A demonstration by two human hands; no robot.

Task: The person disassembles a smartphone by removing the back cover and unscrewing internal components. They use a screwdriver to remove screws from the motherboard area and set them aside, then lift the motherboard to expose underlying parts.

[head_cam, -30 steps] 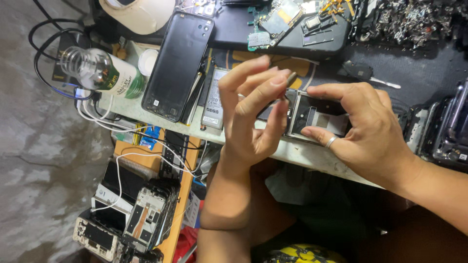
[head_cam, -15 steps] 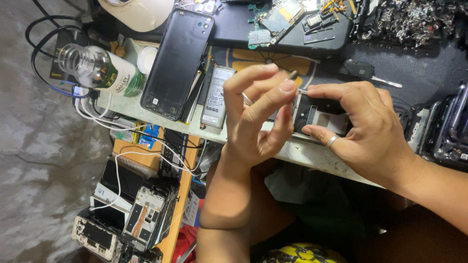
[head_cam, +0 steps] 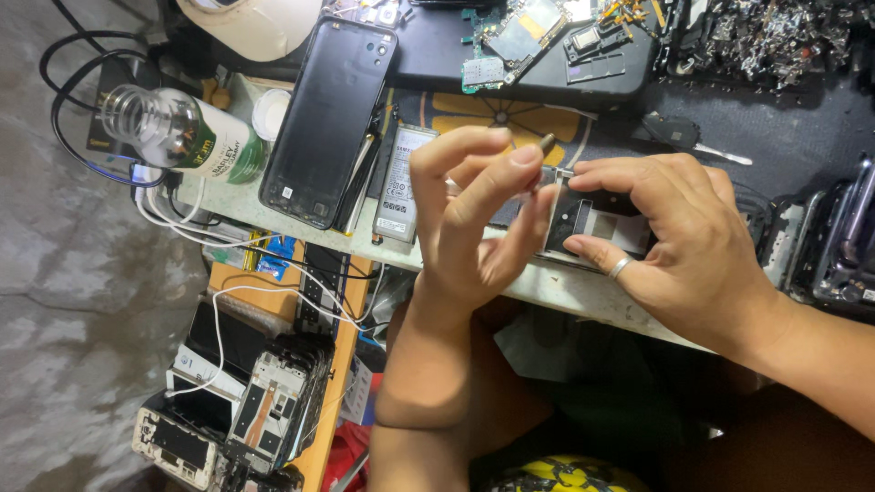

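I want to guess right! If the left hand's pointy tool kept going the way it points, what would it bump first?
Probably the opened phone frame under the right hand. The left hand holds the small tool just above its top corner, though depth is unclear.

Since the earliest picture, the left hand (head_cam: 474,228) has closed from a loosely open posture, fingers spread upright, into a pinch. Thumb and forefinger now grip a thin tool with a brownish tip (head_cam: 545,142), which was not visible one second ago and showed only partly half a second ago. The tool tip now projects above the top left corner of the dark rectangular phone frame (head_cam: 592,219). The view has shifted slightly leftward.
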